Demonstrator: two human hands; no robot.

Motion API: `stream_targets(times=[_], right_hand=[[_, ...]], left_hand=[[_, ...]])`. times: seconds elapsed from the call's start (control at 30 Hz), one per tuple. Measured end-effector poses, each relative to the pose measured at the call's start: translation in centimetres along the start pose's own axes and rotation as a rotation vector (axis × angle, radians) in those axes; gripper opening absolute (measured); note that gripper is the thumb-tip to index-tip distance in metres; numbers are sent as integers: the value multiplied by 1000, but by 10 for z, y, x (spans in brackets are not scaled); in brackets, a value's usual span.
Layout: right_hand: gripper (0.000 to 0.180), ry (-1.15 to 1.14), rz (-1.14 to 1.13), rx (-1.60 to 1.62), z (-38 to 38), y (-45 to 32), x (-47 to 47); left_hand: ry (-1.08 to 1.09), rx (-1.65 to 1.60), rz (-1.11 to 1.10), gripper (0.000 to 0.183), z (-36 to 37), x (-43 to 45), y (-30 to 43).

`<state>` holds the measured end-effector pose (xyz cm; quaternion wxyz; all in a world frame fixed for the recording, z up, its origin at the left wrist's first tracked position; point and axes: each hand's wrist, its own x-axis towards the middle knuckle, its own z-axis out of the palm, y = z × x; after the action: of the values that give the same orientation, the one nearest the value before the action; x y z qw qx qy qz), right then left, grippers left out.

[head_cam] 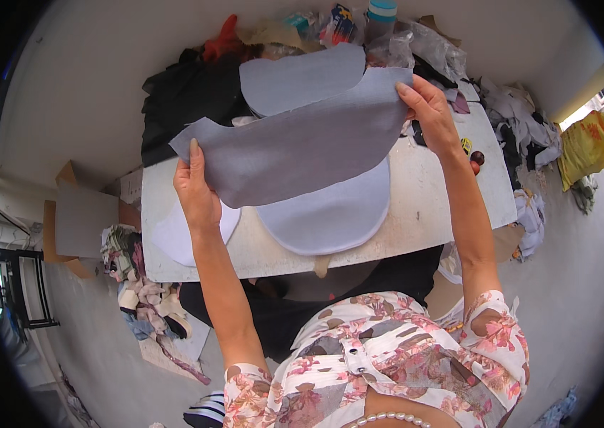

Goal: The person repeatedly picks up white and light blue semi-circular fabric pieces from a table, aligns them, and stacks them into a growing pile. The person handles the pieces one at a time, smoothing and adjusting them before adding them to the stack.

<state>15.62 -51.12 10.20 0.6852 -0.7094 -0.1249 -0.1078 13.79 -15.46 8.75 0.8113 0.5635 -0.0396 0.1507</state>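
A cut piece of grey-blue fabric (302,144) is stretched out in the air between my two hands, above the table. My left hand (196,190) pinches its left corner, thumb on top. At the upper right corner, my right hand (430,109) grips it between thumb and fingers. Below the held piece, a stack of light grey-blue cut pieces (328,224) with a rounded edge lies on the table, partly covered from view. Beyond it rests another stack of grey-blue pieces (302,75). A white cut piece (170,235) sits beside my left wrist, partly hidden by it.
The white table (419,192) carries black fabric (189,107) at its far left and plastic bags (435,45) at the back, near a blue-lidded jar (382,18). Fabric scraps (146,299) lie left on the floor, by a cardboard box (85,219). A yellow bag (593,147) stands right.
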Motion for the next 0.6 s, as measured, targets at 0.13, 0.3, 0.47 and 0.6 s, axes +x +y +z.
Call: stream_targets(times=[0.13, 0.3, 0.47, 0.6], right_hand=[[26, 11, 115, 50, -9, 6, -37], [26, 62, 232, 112, -6, 3, -67], [28, 46, 271, 60, -11, 16, -76], [26, 31, 315, 30, -5, 32, -72]], left_hand=[[-30, -34, -147, 23, -7, -26, -1], [-40, -37, -257, 20, -16, -53, -8], [-25, -48, -327, 20, -16, -61, -20], [79, 33, -382, 22, -10, -53, -37]])
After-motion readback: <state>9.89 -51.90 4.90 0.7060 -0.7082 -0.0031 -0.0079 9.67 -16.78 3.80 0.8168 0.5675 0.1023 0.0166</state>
